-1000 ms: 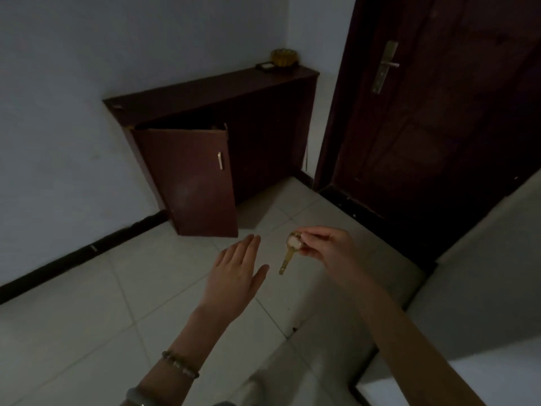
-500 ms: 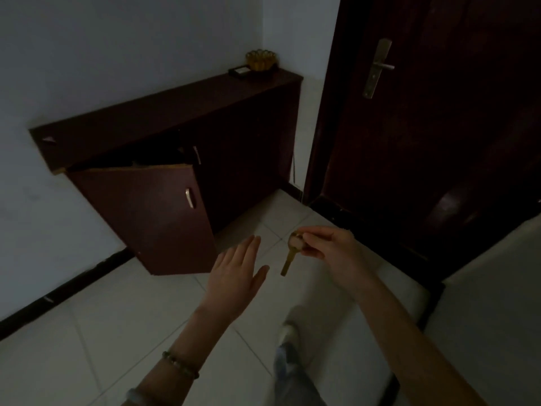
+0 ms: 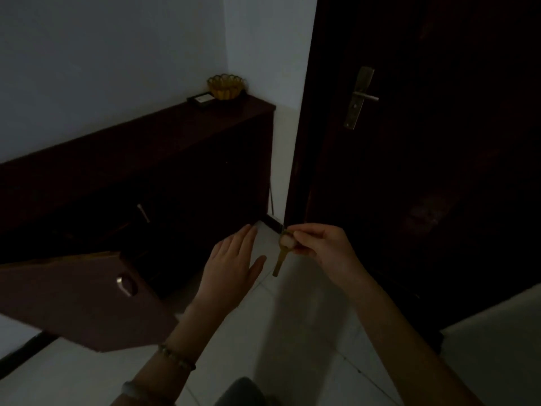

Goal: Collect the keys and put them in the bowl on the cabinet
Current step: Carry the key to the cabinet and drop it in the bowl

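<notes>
Now | right hand fingers pinch key | left hand flat

I see one head-worn view, looking forward and down toward the cabinet and door close ahead.

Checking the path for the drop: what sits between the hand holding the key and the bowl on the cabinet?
In the head view, only the dark cabinet front and bare top lie between the right hand with the key and the bowl.
</notes>
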A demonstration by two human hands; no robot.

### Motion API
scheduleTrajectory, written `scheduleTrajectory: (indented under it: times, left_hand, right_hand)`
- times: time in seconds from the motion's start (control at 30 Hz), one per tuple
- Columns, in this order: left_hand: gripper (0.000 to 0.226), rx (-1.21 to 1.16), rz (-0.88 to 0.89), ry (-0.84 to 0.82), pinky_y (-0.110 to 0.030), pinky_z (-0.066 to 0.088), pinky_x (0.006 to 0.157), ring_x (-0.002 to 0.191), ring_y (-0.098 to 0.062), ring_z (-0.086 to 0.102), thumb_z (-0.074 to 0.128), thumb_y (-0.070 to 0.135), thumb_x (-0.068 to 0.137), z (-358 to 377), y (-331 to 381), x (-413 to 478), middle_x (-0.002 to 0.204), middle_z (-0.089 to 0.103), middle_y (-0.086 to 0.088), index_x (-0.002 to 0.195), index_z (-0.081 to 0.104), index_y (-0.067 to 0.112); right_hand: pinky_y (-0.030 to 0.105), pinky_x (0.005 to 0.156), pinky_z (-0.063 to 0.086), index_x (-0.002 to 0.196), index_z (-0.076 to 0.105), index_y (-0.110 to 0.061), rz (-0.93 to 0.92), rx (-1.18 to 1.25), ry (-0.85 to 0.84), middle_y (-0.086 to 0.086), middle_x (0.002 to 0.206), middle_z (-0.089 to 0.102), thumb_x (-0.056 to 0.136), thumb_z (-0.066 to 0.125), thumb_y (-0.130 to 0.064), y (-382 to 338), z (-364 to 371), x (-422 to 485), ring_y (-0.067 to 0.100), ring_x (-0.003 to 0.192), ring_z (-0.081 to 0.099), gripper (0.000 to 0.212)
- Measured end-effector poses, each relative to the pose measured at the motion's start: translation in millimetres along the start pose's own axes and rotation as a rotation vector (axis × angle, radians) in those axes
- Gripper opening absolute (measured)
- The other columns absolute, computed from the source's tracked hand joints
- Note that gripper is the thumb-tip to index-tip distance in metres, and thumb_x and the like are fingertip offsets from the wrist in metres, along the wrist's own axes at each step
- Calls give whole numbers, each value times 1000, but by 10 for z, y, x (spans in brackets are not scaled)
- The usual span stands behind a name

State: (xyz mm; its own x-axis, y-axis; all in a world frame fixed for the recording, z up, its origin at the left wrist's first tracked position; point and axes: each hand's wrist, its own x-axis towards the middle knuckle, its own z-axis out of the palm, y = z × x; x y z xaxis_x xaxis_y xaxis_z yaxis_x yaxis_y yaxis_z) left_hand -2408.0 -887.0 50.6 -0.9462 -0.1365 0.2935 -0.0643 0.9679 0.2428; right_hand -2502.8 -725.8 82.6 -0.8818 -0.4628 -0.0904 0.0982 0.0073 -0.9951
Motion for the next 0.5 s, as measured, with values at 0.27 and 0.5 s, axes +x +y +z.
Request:
scheduleTrajectory:
  times: [0.27, 0.5]
  left_hand:
    - [55, 4, 35, 15, -44, 40, 100, 121, -32, 51, 58, 32, 88, 279, -427, 1155, 134, 51, -19, 132, 45, 1]
    - [55, -30, 69, 16, -42, 42, 97, 119, -32, 52, 65, 27, 86, 467, -1029, 2295, 134, 52, -18, 131, 47, 2]
  right_hand:
    - [26, 74, 57, 90, 69, -10, 19, 24, 46, 12, 92, 70, 86, 57, -2, -53, -90, 1177, 20, 84, 67, 16]
    - [23, 71, 56, 96, 67, -1, 21, 46, 78, 10, 90, 68, 86, 55, 0, -153, 43, 2425, 17, 80, 65, 15]
